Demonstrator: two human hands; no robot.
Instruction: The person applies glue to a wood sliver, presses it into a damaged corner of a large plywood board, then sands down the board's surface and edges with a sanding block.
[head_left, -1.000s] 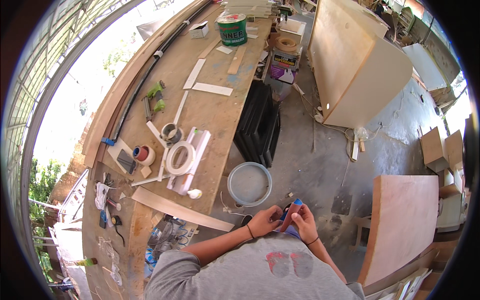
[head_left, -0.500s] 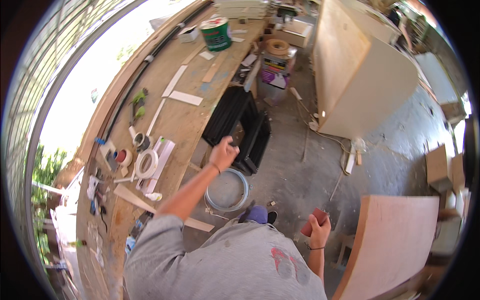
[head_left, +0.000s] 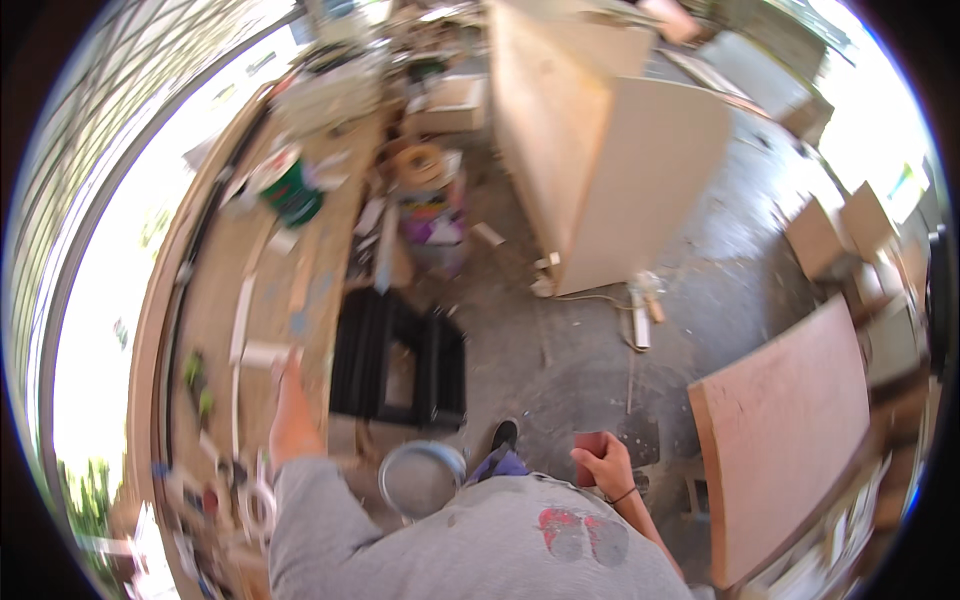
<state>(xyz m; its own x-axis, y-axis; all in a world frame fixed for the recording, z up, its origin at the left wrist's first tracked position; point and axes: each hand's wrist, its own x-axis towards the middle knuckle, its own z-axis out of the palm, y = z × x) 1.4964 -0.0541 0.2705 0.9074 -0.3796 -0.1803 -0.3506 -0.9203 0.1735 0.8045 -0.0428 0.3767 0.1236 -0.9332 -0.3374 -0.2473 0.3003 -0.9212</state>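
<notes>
My right hand (head_left: 613,472) grips a flat reddish-brown piece of sandpaper (head_left: 591,441) in front of my body, with the thumb across its face. My left arm stretches over the edge of the wooden workbench (head_left: 270,310). Beside a short white strip (head_left: 266,353) on the bench is my left hand (head_left: 287,368), smeared by motion. Its fingers cannot be made out, nor whether it touches the strip. To the right of that hand, a black slotted crate-like frame (head_left: 350,365) stands on the floor against the bench.
A green tub (head_left: 290,188) and a tape roll (head_left: 258,508) sit on the bench. On the floor are a round pail (head_left: 422,478) near my feet and a large pale cabinet (head_left: 640,180) ahead. A curved wooden panel (head_left: 785,440) stands at my right; cardboard boxes (head_left: 820,240) lie beyond.
I have turned rightward and moved ahead along the bench. My left hand has gone from above the black frame to over the bench top. The right hand keeps the sandpaper.
</notes>
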